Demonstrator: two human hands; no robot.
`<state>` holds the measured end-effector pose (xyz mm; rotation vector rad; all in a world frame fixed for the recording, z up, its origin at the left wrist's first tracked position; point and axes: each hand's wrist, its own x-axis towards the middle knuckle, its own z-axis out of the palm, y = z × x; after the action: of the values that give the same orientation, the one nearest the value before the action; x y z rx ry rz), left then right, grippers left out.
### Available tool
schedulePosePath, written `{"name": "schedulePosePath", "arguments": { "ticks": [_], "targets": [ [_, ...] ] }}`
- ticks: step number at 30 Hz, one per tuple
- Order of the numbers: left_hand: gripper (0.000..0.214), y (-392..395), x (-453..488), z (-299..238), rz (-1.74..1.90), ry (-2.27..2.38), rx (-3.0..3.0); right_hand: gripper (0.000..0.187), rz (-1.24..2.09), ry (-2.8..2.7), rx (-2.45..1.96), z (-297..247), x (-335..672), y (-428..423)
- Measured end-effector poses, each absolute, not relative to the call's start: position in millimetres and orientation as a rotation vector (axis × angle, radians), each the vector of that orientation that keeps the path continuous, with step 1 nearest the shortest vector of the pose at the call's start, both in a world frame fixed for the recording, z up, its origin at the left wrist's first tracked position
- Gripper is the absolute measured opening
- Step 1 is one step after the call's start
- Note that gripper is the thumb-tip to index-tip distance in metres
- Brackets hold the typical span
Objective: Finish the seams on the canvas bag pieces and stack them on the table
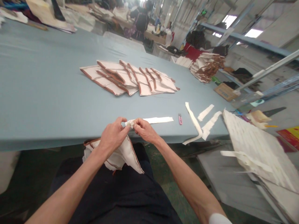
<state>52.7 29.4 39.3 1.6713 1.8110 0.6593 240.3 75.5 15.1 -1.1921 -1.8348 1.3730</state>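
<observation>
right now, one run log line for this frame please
left hand: pinching end of white fabric strip | right hand: pinching same end | lap: brown-trimmed cream fabric piece | table: fanned trimmed pieces, pink clipper

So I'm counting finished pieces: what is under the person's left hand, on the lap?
Under the left hand lies a white fabric piece with brown trim, bunched on the dark trousers. The forearm and folds cover part of it, so whether it is one piece or several cannot be seen.
</observation>
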Motion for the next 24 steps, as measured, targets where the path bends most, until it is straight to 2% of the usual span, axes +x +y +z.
{"name": "schedulePosePath", "arguments": {
  "ticks": [13,16,20,24],
  "targets": [
    [0.030,49,62,22,0.681,1.729,1.587,0.022,1.638,-1.574,-1.137,9,244,90],
    [0.030,50,59,16,0.716,1.716,1.553,0.029,1.661,-1.494,-1.166,8,242,92],
    [0.031,50,58,11,0.769,1.722,1.528,0.047,1.667,-1.400,-1.212,8,238,93],
    [0.032,48,60,10,0.780,1.719,1.510,0.048,1.677,-1.361,-1.268,9,236,93]
  ]
}}
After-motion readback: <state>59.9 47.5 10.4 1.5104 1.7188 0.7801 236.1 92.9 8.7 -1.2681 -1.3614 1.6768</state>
